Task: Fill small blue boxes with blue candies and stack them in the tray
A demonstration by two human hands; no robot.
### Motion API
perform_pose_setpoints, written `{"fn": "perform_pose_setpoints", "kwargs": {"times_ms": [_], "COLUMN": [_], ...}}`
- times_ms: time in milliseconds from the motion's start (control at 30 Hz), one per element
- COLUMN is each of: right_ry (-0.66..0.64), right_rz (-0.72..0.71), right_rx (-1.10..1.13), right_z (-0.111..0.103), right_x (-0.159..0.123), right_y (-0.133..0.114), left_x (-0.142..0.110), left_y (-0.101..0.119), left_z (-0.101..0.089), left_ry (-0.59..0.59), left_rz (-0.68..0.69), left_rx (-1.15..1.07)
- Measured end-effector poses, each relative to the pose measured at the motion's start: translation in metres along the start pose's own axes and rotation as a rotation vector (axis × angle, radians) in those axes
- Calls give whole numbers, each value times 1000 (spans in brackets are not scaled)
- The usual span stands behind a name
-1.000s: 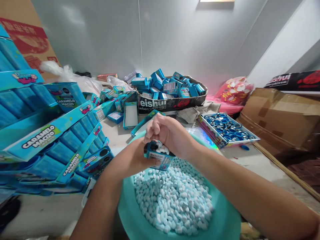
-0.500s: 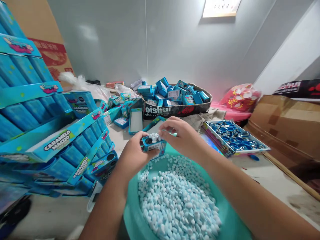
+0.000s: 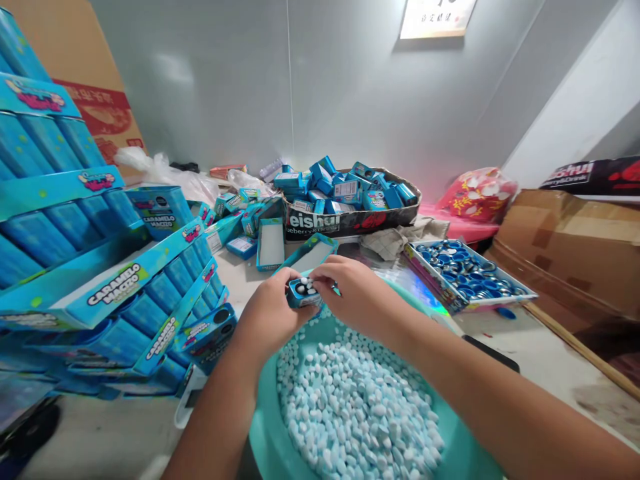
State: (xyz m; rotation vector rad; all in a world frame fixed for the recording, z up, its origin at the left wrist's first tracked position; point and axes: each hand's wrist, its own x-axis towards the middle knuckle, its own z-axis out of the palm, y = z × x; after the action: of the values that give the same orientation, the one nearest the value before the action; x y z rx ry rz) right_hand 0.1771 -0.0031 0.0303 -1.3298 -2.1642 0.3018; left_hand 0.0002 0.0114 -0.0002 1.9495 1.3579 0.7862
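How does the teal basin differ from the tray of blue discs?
The teal basin is round, the tray rectangular. The basin holds pale blue candies, the tray blue-and-silver discs. The basin sits beneath the left hand and right hand, the tray off to the right. Both hold many small loose pieces.

caramelo macizo display boxes (image 3: 115, 287) stand left, a tray of blue tins (image 3: 465, 277) near a cardboard carton (image 3: 565, 250).

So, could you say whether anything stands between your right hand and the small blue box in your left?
Nothing visible does: the right hand touches the small blue box, held by the left hand above a teal basin.
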Motion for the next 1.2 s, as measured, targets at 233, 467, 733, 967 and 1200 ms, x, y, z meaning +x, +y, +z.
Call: {"fn": "perform_pose_setpoints", "kwargs": {"times_ms": [233, 467, 733, 967, 1200], "right_ry": [19, 148, 38, 42, 100], "right_rz": [-38, 11, -18, -71, -85], "right_rx": [137, 314, -34, 23, 120], "right_z": [2, -2, -4, 3, 11], "right_x": [0, 5, 7, 2, 5], "right_y": [-3, 9, 18, 3, 6], "left_x": [-1, 0, 2, -1, 1], "left_y": [1, -2, -5, 0, -2], "left_z": [-2, 1, 2, -1, 0], "left_ry": [-13, 23, 18, -7, -23], "left_rz": [-8, -7, -33, -12, -1], "left_rx": [-11, -74, -74, -29, -26]}}
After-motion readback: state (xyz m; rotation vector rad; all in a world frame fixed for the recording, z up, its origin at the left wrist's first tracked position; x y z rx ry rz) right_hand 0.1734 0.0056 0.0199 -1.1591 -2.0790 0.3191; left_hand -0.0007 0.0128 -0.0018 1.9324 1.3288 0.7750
